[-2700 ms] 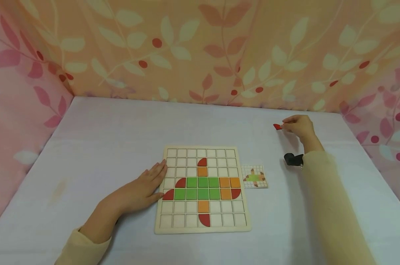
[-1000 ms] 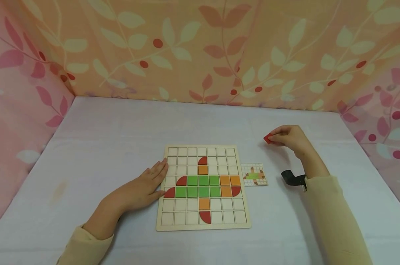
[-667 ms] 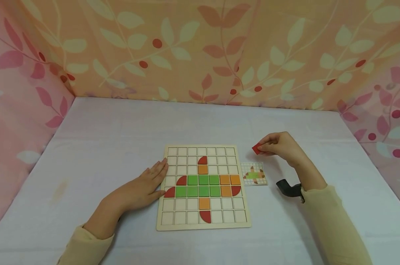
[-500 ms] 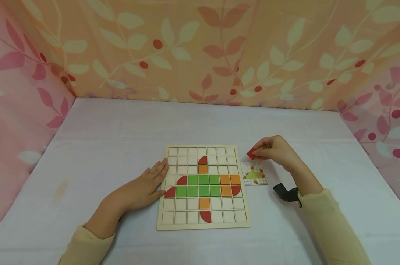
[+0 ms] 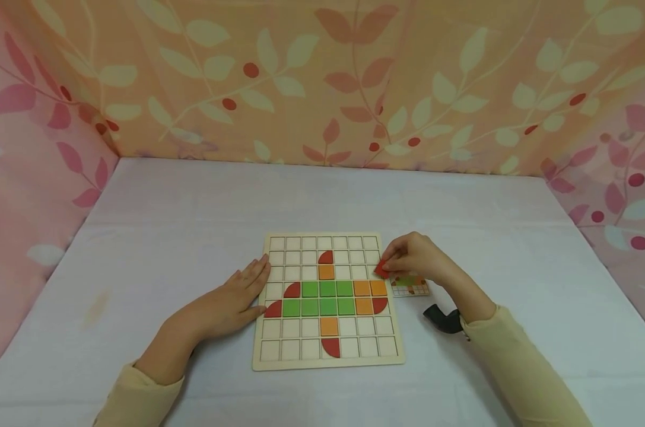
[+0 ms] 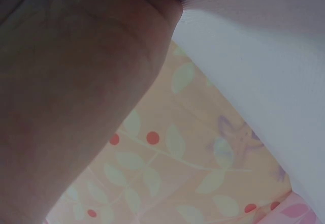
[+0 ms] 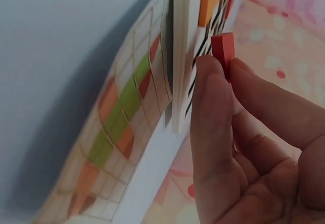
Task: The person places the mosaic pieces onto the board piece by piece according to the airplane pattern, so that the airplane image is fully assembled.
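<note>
A wooden grid board (image 5: 258,359) lies on the white table, with green and orange square tiles and red quarter-round tiles set in its cells. My left hand (image 5: 221,308) lies flat with straight fingers on the board's left edge. Between thumb and fingertips, my right hand (image 5: 421,261) pinches a red tile (image 5: 381,268) over the board's right edge, just above the rightmost orange tile (image 5: 378,288). The right wrist view shows the red tile (image 7: 223,51) held on edge beside the board (image 7: 183,56). The left wrist view shows mostly the palm (image 6: 76,82).
A small pattern card (image 5: 410,290) lies against the board's right side, its upper part hidden by my right hand; it shows a similar coloured figure. A black strap-like piece (image 5: 444,319) sticks out at the right sleeve. Leaf-patterned cloth (image 5: 301,89) walls off the back and sides.
My right hand has carried the red tile from the far right of the table, leftward and nearer, to the board's right edge. The left hand has stayed in place.
</note>
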Demonstrator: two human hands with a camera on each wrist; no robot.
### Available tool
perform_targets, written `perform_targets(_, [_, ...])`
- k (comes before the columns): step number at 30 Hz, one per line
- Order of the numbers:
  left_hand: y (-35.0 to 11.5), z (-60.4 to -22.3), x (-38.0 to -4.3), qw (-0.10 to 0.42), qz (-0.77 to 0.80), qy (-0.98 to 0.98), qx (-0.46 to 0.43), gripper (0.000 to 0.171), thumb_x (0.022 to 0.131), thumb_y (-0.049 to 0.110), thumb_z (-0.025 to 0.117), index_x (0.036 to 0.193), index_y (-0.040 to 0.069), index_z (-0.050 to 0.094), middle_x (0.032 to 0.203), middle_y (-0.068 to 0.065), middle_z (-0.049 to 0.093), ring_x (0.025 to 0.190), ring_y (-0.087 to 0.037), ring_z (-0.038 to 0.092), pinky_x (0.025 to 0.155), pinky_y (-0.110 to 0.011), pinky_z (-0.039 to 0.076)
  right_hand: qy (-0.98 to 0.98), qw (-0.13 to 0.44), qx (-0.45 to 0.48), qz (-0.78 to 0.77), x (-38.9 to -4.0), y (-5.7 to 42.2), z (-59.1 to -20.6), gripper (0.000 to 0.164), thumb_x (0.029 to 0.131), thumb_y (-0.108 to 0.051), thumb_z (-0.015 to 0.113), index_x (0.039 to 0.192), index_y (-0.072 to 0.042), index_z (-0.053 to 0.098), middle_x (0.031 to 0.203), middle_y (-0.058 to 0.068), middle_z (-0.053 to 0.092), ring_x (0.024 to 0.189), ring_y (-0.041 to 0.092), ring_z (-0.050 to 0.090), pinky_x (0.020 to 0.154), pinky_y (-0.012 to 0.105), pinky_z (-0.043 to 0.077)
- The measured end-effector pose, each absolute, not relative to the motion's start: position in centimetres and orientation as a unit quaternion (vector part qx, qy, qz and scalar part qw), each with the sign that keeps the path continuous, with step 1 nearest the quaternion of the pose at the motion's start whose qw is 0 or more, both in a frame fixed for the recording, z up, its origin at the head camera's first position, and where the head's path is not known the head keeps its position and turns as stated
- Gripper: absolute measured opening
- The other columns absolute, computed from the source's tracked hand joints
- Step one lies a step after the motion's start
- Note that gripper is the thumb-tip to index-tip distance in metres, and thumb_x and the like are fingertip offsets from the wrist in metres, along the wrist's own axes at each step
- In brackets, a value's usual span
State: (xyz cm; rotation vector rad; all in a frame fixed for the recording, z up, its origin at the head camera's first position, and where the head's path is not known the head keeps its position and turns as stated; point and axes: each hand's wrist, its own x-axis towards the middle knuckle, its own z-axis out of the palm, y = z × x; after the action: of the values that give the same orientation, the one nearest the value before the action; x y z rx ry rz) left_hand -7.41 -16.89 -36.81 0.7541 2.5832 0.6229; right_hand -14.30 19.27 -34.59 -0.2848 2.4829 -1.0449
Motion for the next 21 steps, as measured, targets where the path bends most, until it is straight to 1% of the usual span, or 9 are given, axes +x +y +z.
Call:
perform_targets(4, [-17.0,-36.7,-7.3,0.188,0.223,0.919,0.266,0.071,0.096,0.023,0.053,0.149,-0.003,0.013,0.157,-0.014,0.002,0.143,-0.033,0.005,0.112,-0.053,0.013,0.892,0.218,-0.126,-0.376,-14.4,18.7,-35.0,0.006,0.085,-0.003,0.066,0.089,0.001,0.07,0.08,0.006,0.068,0.068,0.016,0.062,0.064,0.03,0.055])
perform_targets(10, [-17.0,-36.6,-7.3,0.187,0.225,0.918,0.267,0.071,0.096,0.022,0.053,0.149,-0.003,0.013,0.157,-0.015,0.002,0.143,-0.034,0.006,0.112,-0.053,0.013,0.889,0.215,-0.148,-0.376,-14.7,18.2,-35.0,0.007,0.085,0.0,0.065,0.088,0.002,0.071,0.078,0.007,0.068,0.062,0.018,0.062,0.059,0.033,0.056])
perform_targets(16, [-16.9,-36.5,-7.4,0.191,0.227,0.918,0.264,0.071,0.096,0.022,0.053,0.149,-0.003,0.013,0.157,-0.015,0.002,0.143,-0.034,0.005,0.112,-0.053,0.013,0.89,0.217,-0.146,-0.374,-14.8,18.0,-35.1,0.005,0.084,-0.001,0.067,0.085,-0.001,0.072,0.076,0.006,0.068,0.061,0.018,0.062,0.058,0.032,0.056])
perform_targets(21, [-16.9,-36.7,-7.3,0.197,0.227,0.918,0.259,0.072,0.096,0.022,0.053,0.149,-0.002,0.012,0.157,-0.014,0.001,0.143,-0.033,0.005,0.113,-0.052,0.012,0.901,0.219,-0.137,-0.349,-14.6,17.8,-35.1,0.003,0.082,-0.005,0.07,0.084,-0.003,0.071,0.071,0.002,0.063,0.059,0.017,0.057,0.055,0.031,0.053])
